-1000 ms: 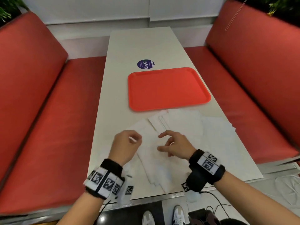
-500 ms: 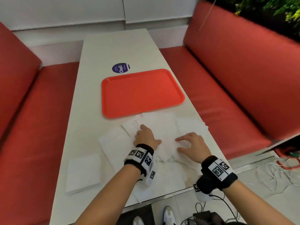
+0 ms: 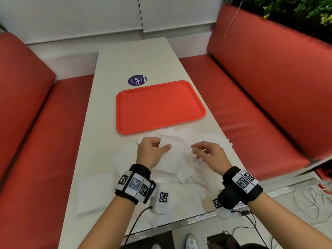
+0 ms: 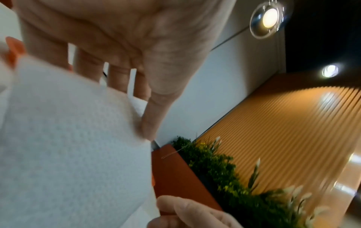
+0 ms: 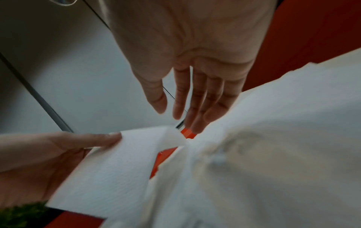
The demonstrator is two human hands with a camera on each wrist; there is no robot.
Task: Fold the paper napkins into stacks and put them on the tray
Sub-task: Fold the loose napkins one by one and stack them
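Lifting one napkin off the pile

My left hand pinches its edge; my right hand hovers open; I should peel slowly, taking a single sheet.

Black wristbands with square-code tags

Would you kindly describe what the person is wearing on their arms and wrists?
Both forearms are bare, without sleeves. The left wrist and right wrist each carry a black band with white blocks printed with black square-pattern markers. A small white marked unit hangs under each band, and thin black cables trail from them.
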